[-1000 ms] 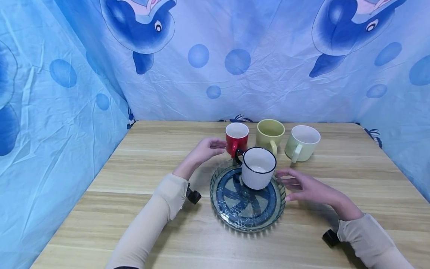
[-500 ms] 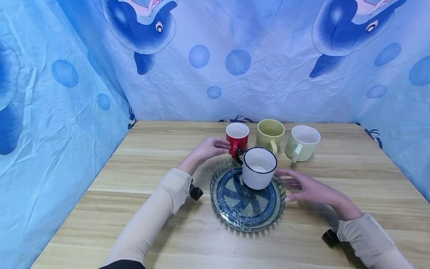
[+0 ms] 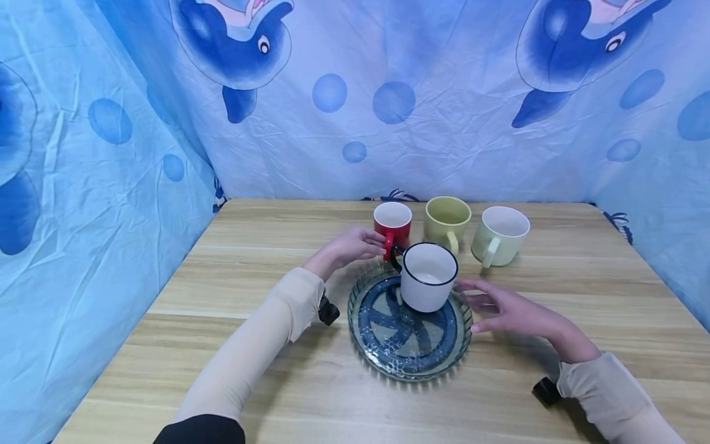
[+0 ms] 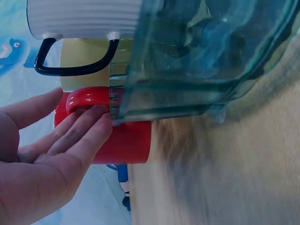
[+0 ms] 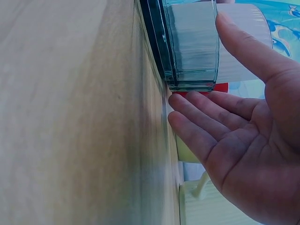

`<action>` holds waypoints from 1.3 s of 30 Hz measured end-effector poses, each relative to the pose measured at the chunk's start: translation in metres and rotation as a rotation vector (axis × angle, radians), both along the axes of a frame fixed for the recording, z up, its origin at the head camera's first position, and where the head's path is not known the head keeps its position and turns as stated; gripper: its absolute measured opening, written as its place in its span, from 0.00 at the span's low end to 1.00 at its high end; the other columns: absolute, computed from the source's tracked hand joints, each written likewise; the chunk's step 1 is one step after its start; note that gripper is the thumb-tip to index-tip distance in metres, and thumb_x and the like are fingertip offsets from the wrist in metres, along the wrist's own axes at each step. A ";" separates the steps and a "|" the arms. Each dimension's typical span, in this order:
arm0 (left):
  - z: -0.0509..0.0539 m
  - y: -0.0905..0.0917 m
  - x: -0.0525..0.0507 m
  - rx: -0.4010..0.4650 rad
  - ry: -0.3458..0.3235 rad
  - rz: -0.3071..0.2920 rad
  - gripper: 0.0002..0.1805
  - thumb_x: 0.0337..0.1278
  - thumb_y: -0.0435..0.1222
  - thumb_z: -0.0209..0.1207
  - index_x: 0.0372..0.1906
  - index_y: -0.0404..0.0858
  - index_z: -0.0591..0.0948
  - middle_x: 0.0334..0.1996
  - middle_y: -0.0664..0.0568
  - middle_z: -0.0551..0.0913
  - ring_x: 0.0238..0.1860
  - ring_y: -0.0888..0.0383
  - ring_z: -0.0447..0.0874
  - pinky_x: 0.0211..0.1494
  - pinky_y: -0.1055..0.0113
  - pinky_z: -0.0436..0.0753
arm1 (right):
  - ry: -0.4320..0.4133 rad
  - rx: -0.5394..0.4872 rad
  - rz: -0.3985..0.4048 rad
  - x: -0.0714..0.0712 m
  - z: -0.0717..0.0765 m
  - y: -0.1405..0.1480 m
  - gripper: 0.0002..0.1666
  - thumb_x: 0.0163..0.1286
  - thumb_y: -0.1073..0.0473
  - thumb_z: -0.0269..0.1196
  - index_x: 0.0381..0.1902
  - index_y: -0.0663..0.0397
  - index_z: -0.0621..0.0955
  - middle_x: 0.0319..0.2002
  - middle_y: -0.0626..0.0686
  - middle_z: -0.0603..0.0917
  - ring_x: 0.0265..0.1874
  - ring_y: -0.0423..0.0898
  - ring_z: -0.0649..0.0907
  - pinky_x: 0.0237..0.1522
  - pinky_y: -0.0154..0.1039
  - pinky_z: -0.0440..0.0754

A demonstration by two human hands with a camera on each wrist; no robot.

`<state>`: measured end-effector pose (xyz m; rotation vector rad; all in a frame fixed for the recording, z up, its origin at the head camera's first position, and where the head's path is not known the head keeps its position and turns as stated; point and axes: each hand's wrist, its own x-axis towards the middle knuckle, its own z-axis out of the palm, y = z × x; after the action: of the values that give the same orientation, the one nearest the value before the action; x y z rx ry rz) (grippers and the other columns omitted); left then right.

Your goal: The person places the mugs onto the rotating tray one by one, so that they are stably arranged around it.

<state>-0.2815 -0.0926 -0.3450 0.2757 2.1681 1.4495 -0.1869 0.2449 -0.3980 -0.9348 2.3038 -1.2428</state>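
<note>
A white ribbed mug (image 3: 427, 283) with a black rim and handle stands on the round blue-green glass dish (image 3: 383, 357). Behind the dish's left side is a red mug (image 3: 400, 233) with a white inside. My left hand (image 3: 355, 246) reaches beside the red mug, its fingers extended at the red handle (image 4: 89, 97) and the thumb apart; whether the fingers touch it I cannot tell. At the dish's right edge, my right hand (image 3: 499, 311) has its fingers spread and relaxed. Its fingertips (image 5: 176, 117) lie close to the glass wall, holding nothing.
An olive-green mug (image 3: 440, 231) stands behind the white mug, with a pale green mug (image 3: 495, 246) to its right. All are on a wooden table (image 3: 194, 283), with a blue dolphin-print curtain (image 3: 355, 123) along its back and sides.
My left hand has moved slightly right, from beside the red mug to its handle. The right hand, dish and mugs have stayed in place.
</note>
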 end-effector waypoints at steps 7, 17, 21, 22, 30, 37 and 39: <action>-0.001 0.001 -0.001 0.080 -0.110 0.004 0.26 0.65 0.26 0.53 0.67 0.29 0.67 0.65 0.37 0.73 0.65 0.45 0.73 0.71 0.56 0.71 | 0.010 -0.002 0.017 0.000 0.003 -0.001 0.50 0.61 0.57 0.68 0.72 0.68 0.55 0.67 0.75 0.62 0.63 0.73 0.69 0.62 0.53 0.72; 0.002 -0.008 0.002 0.026 -0.065 0.002 0.22 0.65 0.27 0.54 0.64 0.29 0.71 0.61 0.36 0.77 0.64 0.45 0.75 0.71 0.52 0.71 | 0.013 0.010 0.002 0.002 0.004 -0.001 0.50 0.60 0.56 0.69 0.72 0.65 0.56 0.68 0.73 0.63 0.63 0.73 0.69 0.63 0.48 0.75; 0.001 -0.016 0.001 0.004 -0.031 0.019 0.22 0.64 0.27 0.55 0.63 0.30 0.72 0.60 0.35 0.78 0.62 0.44 0.76 0.69 0.50 0.73 | 0.022 0.016 0.004 0.001 0.004 -0.001 0.50 0.60 0.56 0.69 0.72 0.65 0.56 0.68 0.74 0.63 0.63 0.73 0.69 0.62 0.50 0.74; 0.001 -0.018 0.001 -0.005 -0.019 0.024 0.23 0.64 0.27 0.55 0.63 0.30 0.72 0.59 0.35 0.78 0.62 0.44 0.76 0.69 0.50 0.74 | 0.022 0.017 0.003 0.001 0.004 -0.001 0.50 0.60 0.56 0.69 0.72 0.66 0.56 0.68 0.74 0.62 0.63 0.73 0.69 0.62 0.52 0.74; -0.004 -0.026 -0.003 -0.111 0.091 0.082 0.24 0.58 0.25 0.60 0.61 0.33 0.75 0.55 0.35 0.80 0.55 0.47 0.80 0.63 0.52 0.79 | 0.010 0.007 0.013 0.002 0.003 -0.001 0.51 0.60 0.56 0.68 0.73 0.67 0.54 0.68 0.75 0.62 0.63 0.73 0.69 0.62 0.55 0.72; -0.011 -0.026 -0.005 -0.111 0.139 0.136 0.23 0.55 0.25 0.62 0.59 0.32 0.76 0.52 0.35 0.82 0.52 0.48 0.82 0.60 0.55 0.81 | -0.001 0.003 0.011 0.003 0.003 -0.001 0.52 0.60 0.56 0.68 0.73 0.67 0.54 0.68 0.75 0.62 0.63 0.74 0.69 0.62 0.55 0.71; -0.012 -0.025 -0.005 -0.106 0.156 0.149 0.23 0.55 0.25 0.62 0.58 0.32 0.77 0.51 0.34 0.83 0.51 0.48 0.83 0.59 0.56 0.82 | -0.001 0.004 0.010 0.002 0.003 -0.001 0.52 0.60 0.56 0.68 0.73 0.68 0.54 0.68 0.76 0.61 0.63 0.74 0.69 0.62 0.55 0.71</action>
<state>-0.2863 -0.1181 -0.3574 0.1991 2.4279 1.4279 -0.1844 0.2440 -0.3947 -0.9436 2.2971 -1.2342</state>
